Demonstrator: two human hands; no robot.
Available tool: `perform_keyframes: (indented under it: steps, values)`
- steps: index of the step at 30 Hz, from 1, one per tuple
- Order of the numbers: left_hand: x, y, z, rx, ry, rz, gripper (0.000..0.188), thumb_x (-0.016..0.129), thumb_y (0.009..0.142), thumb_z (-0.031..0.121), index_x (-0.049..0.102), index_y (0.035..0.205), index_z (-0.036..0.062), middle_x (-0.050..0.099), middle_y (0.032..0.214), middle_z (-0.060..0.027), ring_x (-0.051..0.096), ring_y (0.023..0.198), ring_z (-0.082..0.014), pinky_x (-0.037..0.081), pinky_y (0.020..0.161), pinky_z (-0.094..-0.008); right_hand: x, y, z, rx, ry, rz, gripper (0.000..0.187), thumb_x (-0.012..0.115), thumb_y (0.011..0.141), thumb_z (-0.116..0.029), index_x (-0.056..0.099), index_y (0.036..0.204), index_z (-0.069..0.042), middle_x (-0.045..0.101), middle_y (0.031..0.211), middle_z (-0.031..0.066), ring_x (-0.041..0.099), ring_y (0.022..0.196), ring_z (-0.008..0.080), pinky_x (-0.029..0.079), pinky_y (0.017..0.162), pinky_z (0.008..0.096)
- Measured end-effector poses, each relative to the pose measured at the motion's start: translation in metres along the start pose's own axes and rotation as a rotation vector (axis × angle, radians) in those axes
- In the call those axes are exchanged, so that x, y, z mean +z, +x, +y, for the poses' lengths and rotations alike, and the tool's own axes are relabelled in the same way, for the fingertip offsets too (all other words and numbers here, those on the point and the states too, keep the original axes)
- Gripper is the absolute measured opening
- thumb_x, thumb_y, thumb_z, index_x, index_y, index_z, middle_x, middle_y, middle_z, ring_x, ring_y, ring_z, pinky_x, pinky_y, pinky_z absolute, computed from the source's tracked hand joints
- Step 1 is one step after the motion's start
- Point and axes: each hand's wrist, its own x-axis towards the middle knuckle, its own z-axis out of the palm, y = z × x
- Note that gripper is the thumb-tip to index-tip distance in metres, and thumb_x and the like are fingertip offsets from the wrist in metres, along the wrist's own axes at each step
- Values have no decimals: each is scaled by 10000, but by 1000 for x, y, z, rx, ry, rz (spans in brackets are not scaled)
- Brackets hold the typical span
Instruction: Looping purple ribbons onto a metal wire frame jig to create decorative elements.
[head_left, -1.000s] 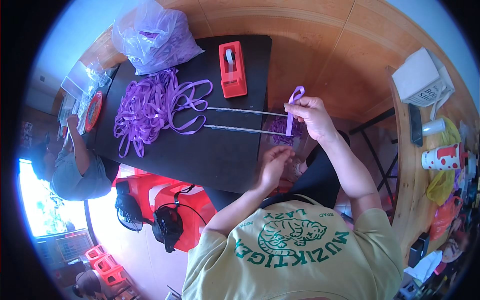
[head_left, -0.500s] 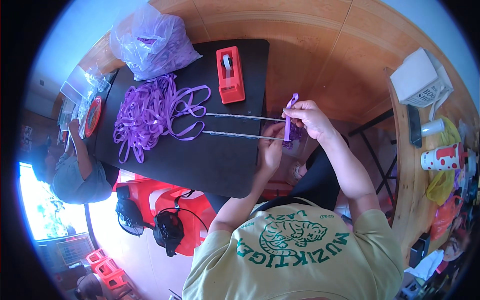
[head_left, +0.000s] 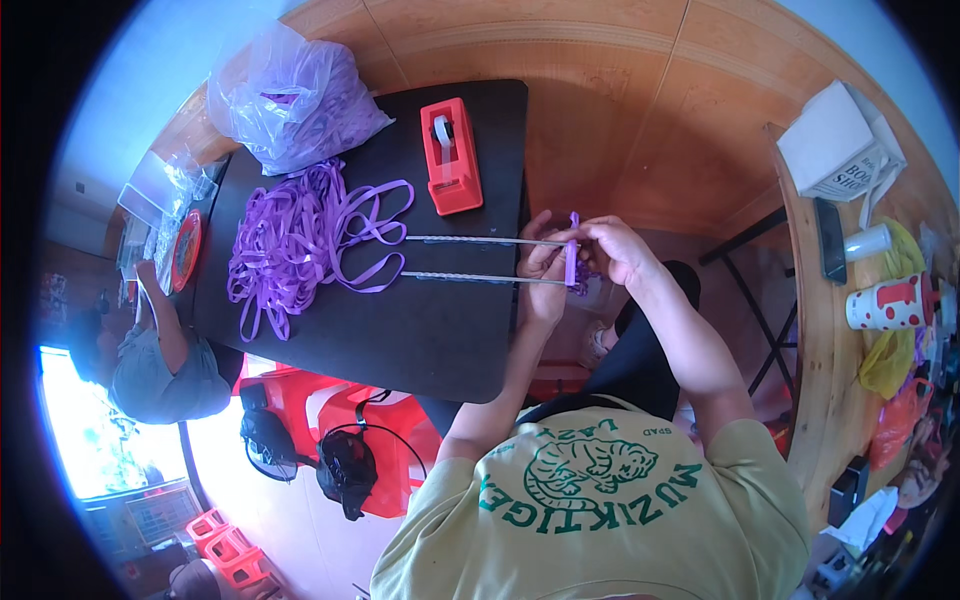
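Two thin twisted metal rods run side by side from the black table past its right edge to my hands. A short purple ribbon lies across their ends. My left hand is closed at the ribbon from the left, its fingers around the rod ends; its exact grip is partly hidden. My right hand pinches the upper part of the ribbon with thumb and forefinger. More purple material, blurred, hangs just behind the ribbon. Left of the rods, a loose heap of purple ribbon spreads over the table, with loops reaching the rods.
On the black table stand a red tape dispenser and a clear bag of purple ribbon. Red chairs with black bags stand below it. A wooden counter at right holds a phone and dotted cup. Another person sits left.
My right hand has lowered slightly, and the ribbon's upper end sits lower against the rods. My left fingers have risen to the upper rod. The view has shifted slightly.
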Motion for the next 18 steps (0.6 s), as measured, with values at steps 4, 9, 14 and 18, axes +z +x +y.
perform_keyframes:
  steps: [4, 9, 14, 18]
  values:
    - [0, -1, 3, -34, -51, -45, 192, 562, 867, -41, 656, 1029, 2, 474, 1281, -84, 589, 1009, -157, 482, 883, -270, -2, -2, 9, 33, 82, 8, 116, 593, 854, -105, 679, 802, -47, 619, 675, 12, 531, 549, 79, 389, 453, 216]
    - [-8, 0, -5, -50, -16, -64, 160, 566, 869, -38, 664, 991, -4, 542, 1184, -87, 590, 971, -145, 480, 833, -247, -13, -7, 39, -100, 217, 143, 111, 592, 854, -81, 654, 918, -15, 622, 738, 33, 548, 606, 93, 425, 540, 223]
    - [0, -2, -2, -60, -42, -7, 126, 583, 870, -19, 674, 952, 8, 622, 988, -57, 580, 877, -112, 447, 790, -225, -33, -17, 87, -620, -20, 315, 193, 568, 847, 2, 605, 1037, 1, 634, 903, 50, 594, 801, 96, 476, 709, 237]
    - [-5, -3, -2, -107, -37, -19, 112, 591, 879, 15, 671, 954, -4, 644, 915, -60, 588, 858, -113, 456, 774, -229, -22, -34, 88, -739, -214, 224, 218, 543, 849, 53, 596, 1054, 4, 624, 984, 38, 579, 884, 87, 459, 804, 221]
